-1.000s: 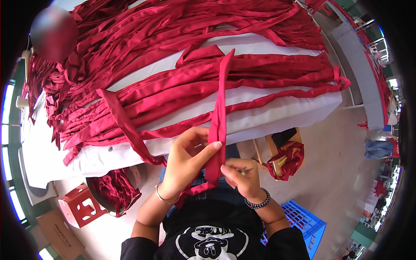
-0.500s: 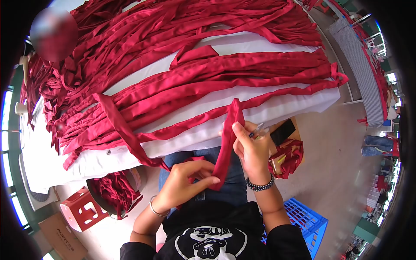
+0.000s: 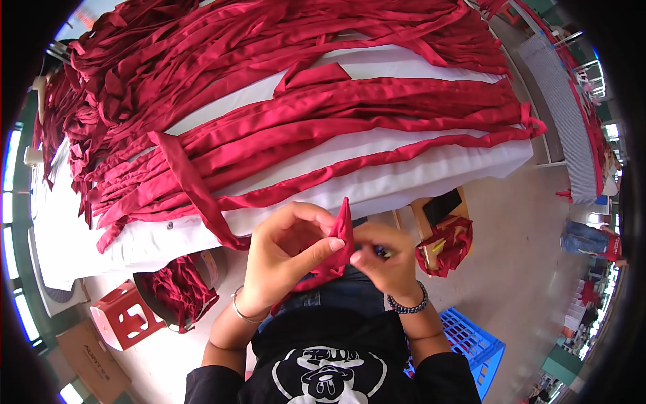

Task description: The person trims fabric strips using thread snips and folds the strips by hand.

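Observation:
My left hand (image 3: 286, 246) pinches the folded end of a red fabric strip (image 3: 344, 232) between thumb and fingers, above my lap. The end points upward, and the rest of the strip drops below the hand. Right beside it, my right hand (image 3: 385, 259) is curled and partly smeared by motion, its thumb close to the strip. Something small and dark blue shows within its fingers, apparently a pair of thread snips, mostly hidden. Long red strips (image 3: 303, 124) lie in rows across the white-covered table (image 3: 431, 165) in front of me.
Under the table's left side stand a red stool (image 3: 124, 315) and a tub of red fabric (image 3: 178, 293). A wooden stool on the right bears a dark phone-like object (image 3: 442, 204) and red cloth (image 3: 447, 246). A blue crate (image 3: 474, 343) sits by my right elbow.
My left hand has moved up and now pinches the strip's raised end. My right hand has let go of the strip's upper part and come down beside the left.

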The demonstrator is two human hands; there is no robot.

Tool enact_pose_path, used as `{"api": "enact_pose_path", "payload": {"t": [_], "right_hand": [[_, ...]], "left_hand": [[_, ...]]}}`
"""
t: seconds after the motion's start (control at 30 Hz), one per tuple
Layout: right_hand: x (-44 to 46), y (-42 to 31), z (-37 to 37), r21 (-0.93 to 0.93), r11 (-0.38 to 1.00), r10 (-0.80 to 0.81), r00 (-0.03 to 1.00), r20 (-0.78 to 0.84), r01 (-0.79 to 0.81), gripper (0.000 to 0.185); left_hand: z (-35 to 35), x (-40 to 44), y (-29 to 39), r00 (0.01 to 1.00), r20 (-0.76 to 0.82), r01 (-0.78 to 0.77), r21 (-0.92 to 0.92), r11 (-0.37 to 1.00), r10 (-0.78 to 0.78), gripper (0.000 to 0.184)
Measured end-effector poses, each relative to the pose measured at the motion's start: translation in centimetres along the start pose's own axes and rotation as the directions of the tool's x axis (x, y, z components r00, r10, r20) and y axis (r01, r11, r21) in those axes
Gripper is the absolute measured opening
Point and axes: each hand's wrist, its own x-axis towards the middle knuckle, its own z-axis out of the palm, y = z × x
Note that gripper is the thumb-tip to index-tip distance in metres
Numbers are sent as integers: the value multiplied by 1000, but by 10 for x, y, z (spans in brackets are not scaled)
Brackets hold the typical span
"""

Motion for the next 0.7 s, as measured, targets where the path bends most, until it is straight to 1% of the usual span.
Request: {"api": "enact_pose_path", "payload": {"t": [0.07, 0.1, 0.13, 0.17, 0.2, 0.23, 0.27, 0.33, 0.37, 0.4, 0.43, 0.47, 0.53, 0.57, 0.6, 0.67, 0.7], "right_hand": [[6, 0, 1, 91, 995, 51, 981, -186, -35, 20], [6, 2, 1, 160, 986, 85, 978, -190, -54, 20], [6, 2, 1, 162, 985, 85, 978, -189, -54, 20], [6, 1, 1, 216, 974, 107, 982, -156, -71, 18], [6, 1, 0, 268, 959, 126, 985, -122, -89, 16], [7, -1, -1, 269, 959, 126, 985, -122, -89, 16], [8, -4, -2, 247, 967, 96, 990, -99, -69, 15], [9, -7, -4, 227, 973, 70, 995, -76, -52, 14], [8, -7, -5, 174, 984, 58, 996, -68, -46, 12], [8, -8, -7, 120, 992, 47, 997, -60, -39, 11], [8, -11, -7, 119, 992, 48, 997, -61, -40, 11], [9, -15, -8, 95, 995, 33, 997, -62, -27, 10], [8, -22, -9, 72, 997, 21, 998, -61, -16, 9], [6, -26, -9, 18, 1000, 11, 997, -70, -10, 9], [5, -29, -9, -36, 999, 0, 997, -78, -2, 8], [5, -32, -6, -32, 999, 2, 995, -95, -5, 8], [6, -33, -5, -51, 999, -10, 994, -107, 4, 7]], "left_hand": [[0, -3, 1, 1000, 0, -16, 11, 1000, 16, 24], [0, -4, 1, 1000, 15, -24, 22, 999, 24, 22], [-1, -5, 1, 999, 29, -32, 34, 999, 31, 19], [-3, -5, 0, 999, 27, -32, 36, 999, 31, 19], [-7, -4, -1, 998, 59, -18, 23, 1000, 17, 18], [-10, -3, -1, 996, 91, -4, 10, 1000, 3, 16], [-10, -3, -1, 996, 91, -2, 11, 1000, 1, 16], [-9, -3, 0, 991, 124, 60, -36, 998, -55, 12], [-8, -3, 2, 991, 125, 62, -36, 997, -57, 12], [-7, -4, 4, 992, 116, 47, 79, 996, -56, 9], [-5, -3, 5, 993, 108, 31, 192, 981, -53, 8], [-4, -3, 5, 993, 109, 32, 191, 981, -53, 8], [-3, -3, 5, 977, 206, -114, 338, 934, 45, 9], [-4, -2, 2, 969, 233, -161, 358, 920, 79, 9], [-5, -1, -1, 970, 231, -160, 359, 920, 78, 9], [-5, -1, -6, 955, 240, -243, 294, 925, 175, 7], [-4, -1, -6, 955, 240, -241, 292, 925, 173, 7]]}}
